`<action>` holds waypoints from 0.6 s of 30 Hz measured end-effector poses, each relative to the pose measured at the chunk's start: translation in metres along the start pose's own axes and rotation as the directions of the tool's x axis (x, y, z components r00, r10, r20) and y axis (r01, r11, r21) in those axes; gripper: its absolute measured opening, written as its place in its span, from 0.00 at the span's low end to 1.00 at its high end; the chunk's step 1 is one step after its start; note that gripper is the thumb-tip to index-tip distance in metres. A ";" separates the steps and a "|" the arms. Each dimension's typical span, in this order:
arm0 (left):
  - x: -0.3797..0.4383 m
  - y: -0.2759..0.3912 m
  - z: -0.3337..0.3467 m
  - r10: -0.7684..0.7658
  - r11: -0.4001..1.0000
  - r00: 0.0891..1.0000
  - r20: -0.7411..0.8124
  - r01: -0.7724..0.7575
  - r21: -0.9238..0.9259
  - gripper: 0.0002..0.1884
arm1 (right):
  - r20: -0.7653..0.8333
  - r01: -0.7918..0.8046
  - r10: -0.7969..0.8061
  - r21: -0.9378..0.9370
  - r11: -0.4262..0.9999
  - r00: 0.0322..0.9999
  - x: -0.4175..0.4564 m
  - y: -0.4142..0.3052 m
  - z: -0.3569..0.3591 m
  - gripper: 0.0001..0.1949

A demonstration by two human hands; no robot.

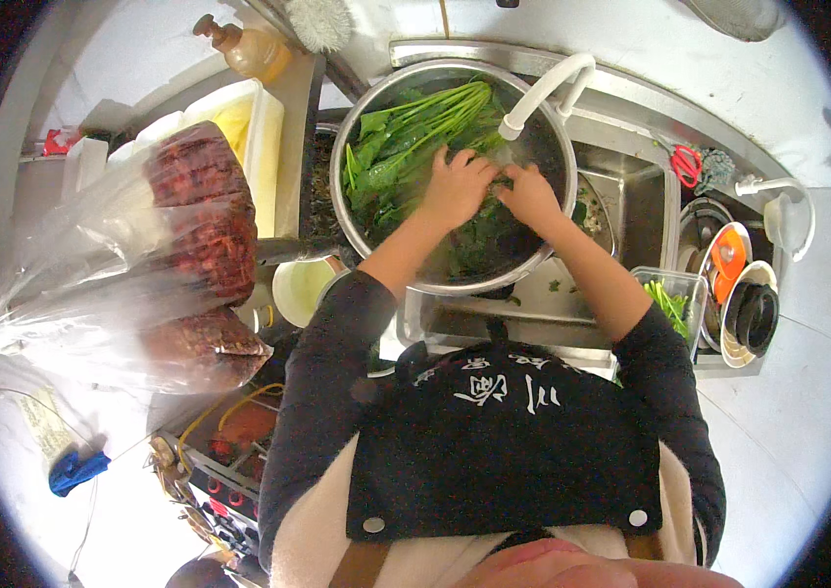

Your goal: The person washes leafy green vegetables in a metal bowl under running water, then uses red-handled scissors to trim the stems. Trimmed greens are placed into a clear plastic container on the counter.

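A large round metal basin stands over a steel sink under a white faucet. Long-stemmed leafy greens fill its left and upper part, with more dark leaves lower down. My left hand is over the greens near the middle of the basin, fingers bent. Close to its right, below the faucet's mouth, my right hand has its fingers curled at some leaves. The two hands nearly meet. What lies between and under the fingertips is blurred, so I cannot tell whether either hand grips a leaf.
Clear plastic bags of red-brown contents hang at left, before white tubs. A soap pump bottle stands behind them. Right of the sink are red-handled scissors, stacked bowls and a clear container of cut green stems.
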State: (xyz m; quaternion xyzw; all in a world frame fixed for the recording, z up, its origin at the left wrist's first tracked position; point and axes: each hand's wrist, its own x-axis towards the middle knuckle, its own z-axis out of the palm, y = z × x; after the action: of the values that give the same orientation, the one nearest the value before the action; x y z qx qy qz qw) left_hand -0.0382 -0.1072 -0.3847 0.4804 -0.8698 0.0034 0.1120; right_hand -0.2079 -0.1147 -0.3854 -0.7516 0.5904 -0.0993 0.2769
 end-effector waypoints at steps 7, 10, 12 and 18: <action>-0.008 -0.057 -0.024 0.132 0.985 0.989 0.073 -0.122 -0.120 0.24 | 0.125 0.149 -0.124 -0.220 0.964 0.984 -0.051 -0.024 -0.020 0.23; -0.008 -0.064 -0.026 0.133 0.990 0.989 0.071 -0.130 -0.045 0.20 | 0.397 0.151 -0.089 -0.129 0.980 0.914 -0.041 -0.013 -0.013 0.23; -0.009 -0.060 -0.027 0.121 0.992 0.991 0.050 -0.119 -0.044 0.17 | 0.669 0.061 -0.040 -0.009 0.998 0.742 -0.007 -0.001 -0.018 0.24; -0.013 -0.027 -0.025 0.126 0.953 0.987 0.097 -0.093 -0.288 0.14 | -0.348 0.072 0.011 0.225 0.972 0.937 0.078 0.017 0.000 0.24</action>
State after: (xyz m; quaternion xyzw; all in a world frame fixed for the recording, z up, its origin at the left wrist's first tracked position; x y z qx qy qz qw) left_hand -0.0043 -0.1079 -0.3657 0.4100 -0.8917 -0.1420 0.1290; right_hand -0.2001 -0.1906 -0.4089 -0.6935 0.6021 -0.3036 0.2536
